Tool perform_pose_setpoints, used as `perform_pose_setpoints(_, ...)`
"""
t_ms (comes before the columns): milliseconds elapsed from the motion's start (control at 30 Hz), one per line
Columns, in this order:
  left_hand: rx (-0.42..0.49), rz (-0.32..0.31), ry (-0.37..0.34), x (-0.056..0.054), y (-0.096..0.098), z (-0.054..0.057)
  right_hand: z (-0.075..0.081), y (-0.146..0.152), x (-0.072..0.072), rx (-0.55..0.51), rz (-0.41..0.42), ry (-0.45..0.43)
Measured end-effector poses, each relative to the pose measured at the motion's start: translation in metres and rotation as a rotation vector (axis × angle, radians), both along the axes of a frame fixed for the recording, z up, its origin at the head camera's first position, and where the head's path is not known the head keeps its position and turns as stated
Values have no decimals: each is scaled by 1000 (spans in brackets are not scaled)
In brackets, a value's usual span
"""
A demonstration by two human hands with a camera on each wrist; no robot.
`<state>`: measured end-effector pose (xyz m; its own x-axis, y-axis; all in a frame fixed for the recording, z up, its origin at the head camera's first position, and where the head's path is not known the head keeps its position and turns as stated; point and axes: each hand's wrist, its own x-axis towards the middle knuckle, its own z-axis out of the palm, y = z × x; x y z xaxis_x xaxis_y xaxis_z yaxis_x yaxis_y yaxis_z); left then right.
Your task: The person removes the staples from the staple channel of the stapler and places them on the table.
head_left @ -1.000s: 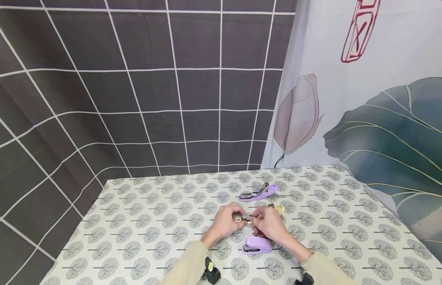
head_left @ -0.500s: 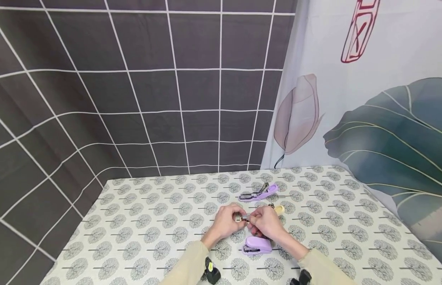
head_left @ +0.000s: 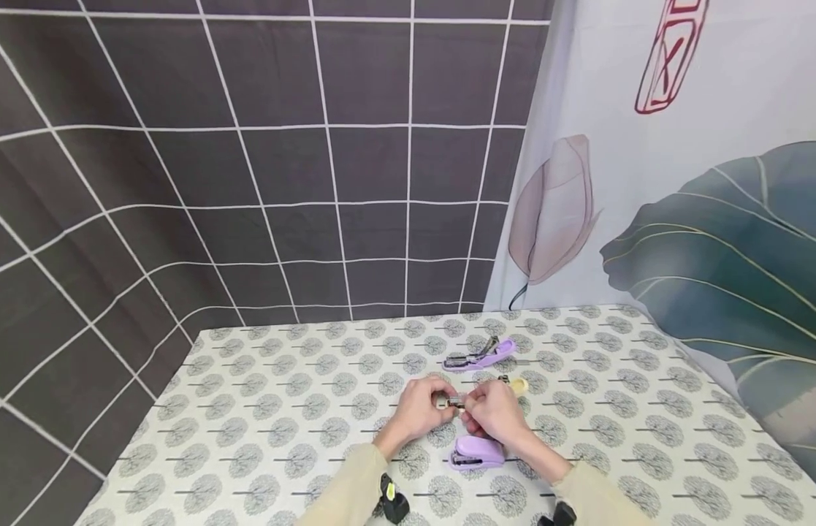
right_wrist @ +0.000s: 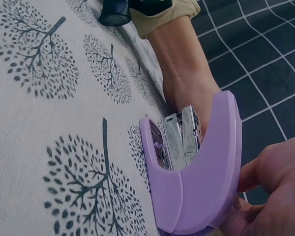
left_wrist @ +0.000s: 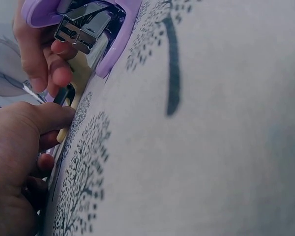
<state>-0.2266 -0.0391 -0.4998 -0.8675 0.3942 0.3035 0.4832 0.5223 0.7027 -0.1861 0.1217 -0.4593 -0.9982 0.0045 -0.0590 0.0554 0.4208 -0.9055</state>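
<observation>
A pale yellow stapler (head_left: 518,385) lies opened out between my hands, its metal channel (head_left: 456,401) showing between the fingertips. My left hand (head_left: 421,406) holds its front end, thumb and fingers on either side; the left wrist view shows this thumb on the yellow base (left_wrist: 62,134). From the right, my right hand (head_left: 496,413) pinches at the metal part with curled fingers; whether a small piece sits in that pinch is hidden. Just in front of the right hand stands a purple stapler (head_left: 478,451), large in the right wrist view, where its purple body (right_wrist: 206,182) overlaps the hand.
Beyond the hands a second purple stapler (head_left: 489,356) lies opened out, its metal arm raised. A tree-patterned cloth (head_left: 283,431) covers the table, with a dark gridded curtain (head_left: 283,168) behind it and a pale printed curtain (head_left: 578,88) at the right.
My right hand first shifted slightly left along the yellow stapler, then slightly back right, showing more metal. The left hand keeps its hold. The head view has shifted a little.
</observation>
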Motion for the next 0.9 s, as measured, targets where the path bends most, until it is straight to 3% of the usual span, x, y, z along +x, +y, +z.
perform_pose_setpoints(100,0,2,-3,1,-1,0,1,0,0,0,15,-10)
perform_pose_setpoints(233,-2,-2,1,2,-1,-1,-1,-2,2,-89,19,-58)
perform_pose_setpoints(533,-23,1,10,1,-2,-1,1,-5,4,-187,-37,-113)
perform_pose_setpoints(700,-23,-4,13,1,-2,0,-3,-5,2,-178,-36,-87)
perform_pose_setpoints(900,-19,-6,31,1,-1,2,-5,-6,0,-85,-21,-7)
